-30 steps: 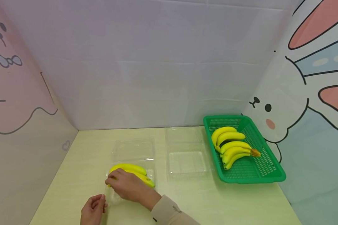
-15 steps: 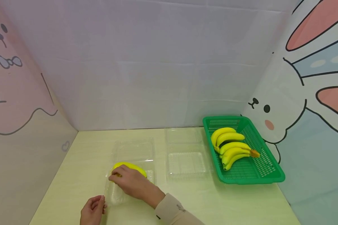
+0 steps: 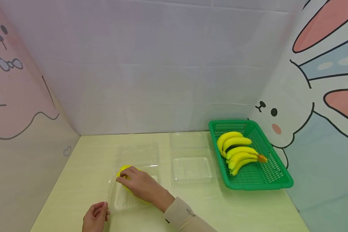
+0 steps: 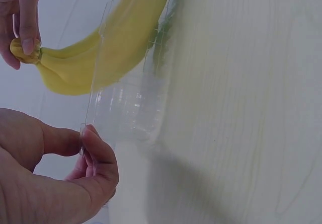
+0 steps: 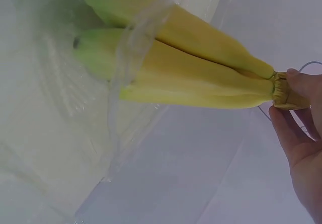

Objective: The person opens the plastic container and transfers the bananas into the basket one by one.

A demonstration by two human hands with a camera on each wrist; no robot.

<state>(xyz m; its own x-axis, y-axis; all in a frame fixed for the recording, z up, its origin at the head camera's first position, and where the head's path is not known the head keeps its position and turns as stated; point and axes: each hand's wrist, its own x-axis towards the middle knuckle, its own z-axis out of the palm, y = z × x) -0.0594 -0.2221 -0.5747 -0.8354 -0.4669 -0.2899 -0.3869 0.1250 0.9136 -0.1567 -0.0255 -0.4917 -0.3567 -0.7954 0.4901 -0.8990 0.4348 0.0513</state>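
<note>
My right hand (image 3: pixel 140 186) pinches the brown stem end of a small bunch of yellow bananas (image 5: pixel 196 75), thumb against fingers in the right wrist view. The bananas' greenish tips reach over a clear plastic clamshell box (image 3: pixel 126 199), which lies with its lid folded back. In the head view the right hand hides most of this bunch. Whether the bananas touch the box floor I cannot tell. At the box's near left corner, my left hand (image 3: pixel 95 216) pinches the thin plastic rim between thumb and fingers, as the left wrist view shows.
A second clear box (image 3: pixel 192 169) lies with its lid back, right of the first. Farther right stands a green basket (image 3: pixel 259 186) holding yellow banana bunches (image 3: pixel 240 156). White cloth walls (image 3: pixel 162 80) with cartoon drawings enclose the table (image 3: pixel 235 212) at the back and sides.
My right hand has shifted slightly right and away from me, turning the banana bunch so that less of it shows. My left hand has stayed at the box's corner.
</note>
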